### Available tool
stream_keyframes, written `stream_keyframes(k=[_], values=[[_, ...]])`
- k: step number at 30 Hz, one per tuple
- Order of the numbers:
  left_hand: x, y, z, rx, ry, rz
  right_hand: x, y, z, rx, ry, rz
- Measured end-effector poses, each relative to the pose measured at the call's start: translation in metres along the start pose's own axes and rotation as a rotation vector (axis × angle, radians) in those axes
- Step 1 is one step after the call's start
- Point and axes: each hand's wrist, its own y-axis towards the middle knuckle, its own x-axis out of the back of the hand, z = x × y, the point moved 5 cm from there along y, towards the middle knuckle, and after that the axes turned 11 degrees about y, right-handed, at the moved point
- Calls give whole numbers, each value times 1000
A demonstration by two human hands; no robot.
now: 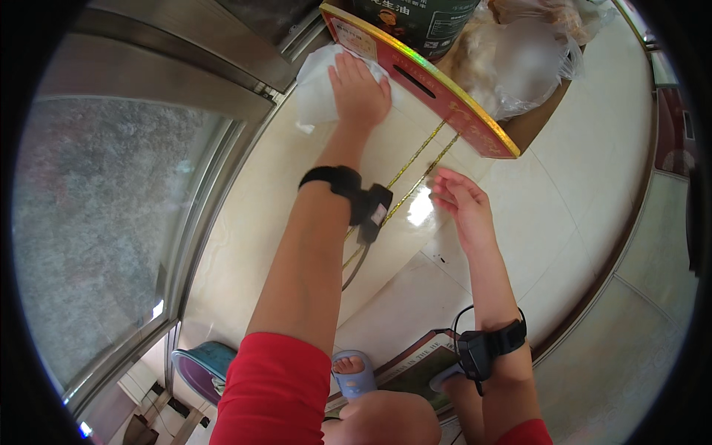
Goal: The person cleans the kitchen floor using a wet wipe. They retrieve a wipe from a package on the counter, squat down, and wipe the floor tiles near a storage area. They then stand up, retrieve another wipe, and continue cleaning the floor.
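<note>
My left hand [359,92] lies flat, fingers slightly spread, pressing a white wipe [317,83] onto the glossy tiled floor [267,183]. The wipe reaches out past the fingers, between the metal door frame and a red cardboard box [411,78] with a gold edge and a slot in its side. My right hand [464,203] is raised over the floor, with loosely bent fingers and nothing in it. Near its fingertips a doubled gold cord [423,172] runs from the box; my left wrist strap hides part of it.
Inside the box are a dark green container [411,28] and clear plastic bags [523,61]. A glass door with a metal frame [222,150] stands at left. Below are a blue-purple basin [203,367], a printed mat [417,372] and my slippered foot [356,375].
</note>
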Motion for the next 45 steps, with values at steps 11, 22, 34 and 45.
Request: stream_keyframes(k=[11, 22, 34, 45], values=[[44, -62, -86, -69, -130, 194, 21, -11, 10, 63, 141, -104], [69, -100, -127, -184, -171, 374, 32, -24, 30, 145, 196, -166], [85, -123, -116, -520, -513, 317, 30, -40, 25, 143, 170, -122], [115, -166, -82, -609, -639, 425, 9, -49, 29, 148, 173, -85]])
